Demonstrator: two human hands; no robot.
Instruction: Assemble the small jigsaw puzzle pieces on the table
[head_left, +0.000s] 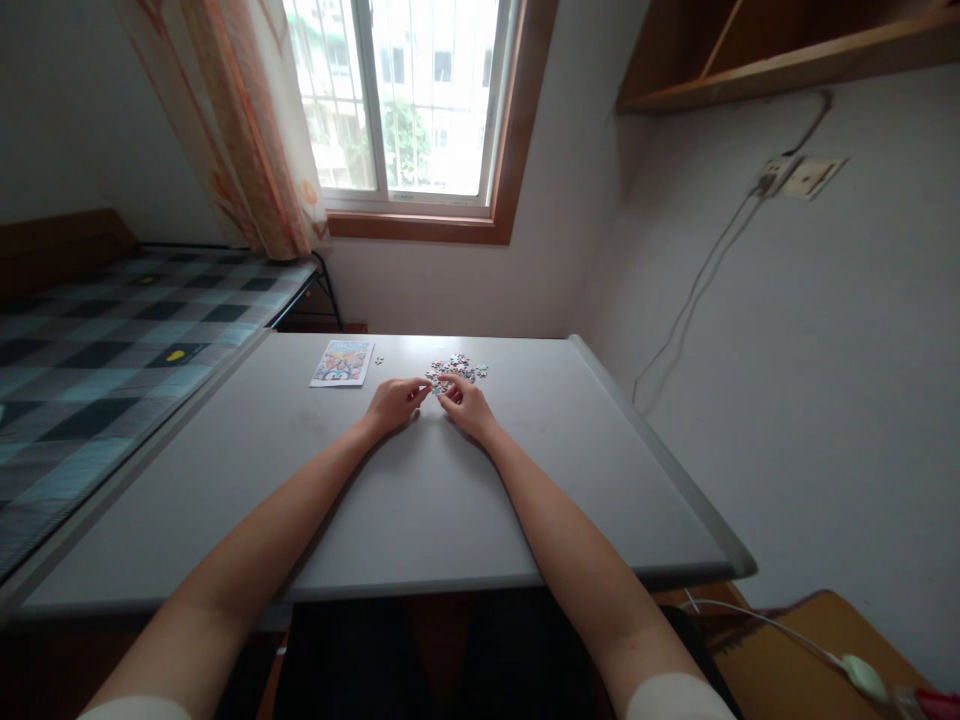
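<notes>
On the grey-white table (360, 520), a loose pile of small jigsaw pieces (459, 366) lies just beyond my hands. My left hand (396, 404) is closed, its thumb and forefinger pinched at the near left edge of the pile. Facing it, my right hand (466, 408) curls its fingers around a pale bluish jigsaw piece (436, 389). That piece sits between the fingertips of both hands, and its outline is partly covered. Left of the pile, one single jigsaw piece (379, 360) lies apart, beside a colourful printed picture sheet (343, 364).
A bed with a checked cover (150, 330) runs along the table's left side. Behind the table are a window (435, 120) and an orange-patterned curtain (247, 130). At right, a cord (686, 310) hangs from a wall socket (802, 177) beneath a wooden shelf (787, 70).
</notes>
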